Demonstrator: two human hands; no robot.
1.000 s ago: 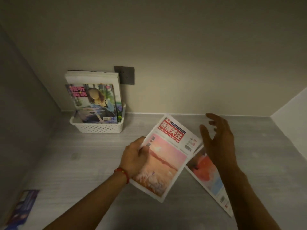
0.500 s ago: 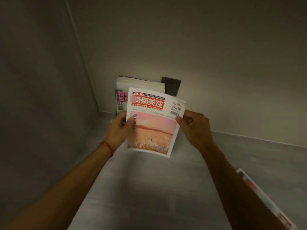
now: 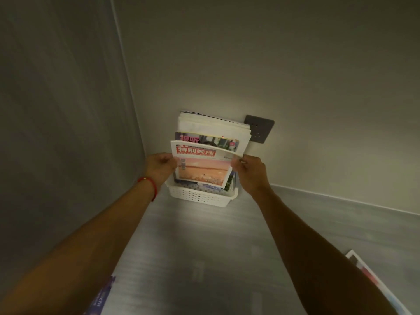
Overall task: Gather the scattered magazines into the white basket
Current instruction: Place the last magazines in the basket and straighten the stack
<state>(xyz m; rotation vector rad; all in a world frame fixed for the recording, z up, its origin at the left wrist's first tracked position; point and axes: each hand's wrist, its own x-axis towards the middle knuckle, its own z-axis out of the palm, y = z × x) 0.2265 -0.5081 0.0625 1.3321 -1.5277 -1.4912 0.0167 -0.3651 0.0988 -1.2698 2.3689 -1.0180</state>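
Observation:
A magazine with a red title block and pink cover (image 3: 203, 168) is held upright just above the white basket (image 3: 200, 196), which stands against the back wall in the corner. My left hand (image 3: 160, 165) grips its left edge and my right hand (image 3: 246, 170) pinches its right edge. Behind it, several magazines (image 3: 211, 130) stand upright in the basket, leaning on the wall. The held magazine's lower edge hangs over the basket's front rim.
A blue magazine (image 3: 102, 296) lies on the grey surface at the lower left. Another magazine with a white border (image 3: 372, 280) lies at the lower right. A dark wall socket (image 3: 261, 128) sits behind the basket. A grey side wall closes off the left.
Both hands have carried the pink magazine up from the surface and forward to the basket, turning it upright. My right hand, open a second ago, now pinches its right edge.

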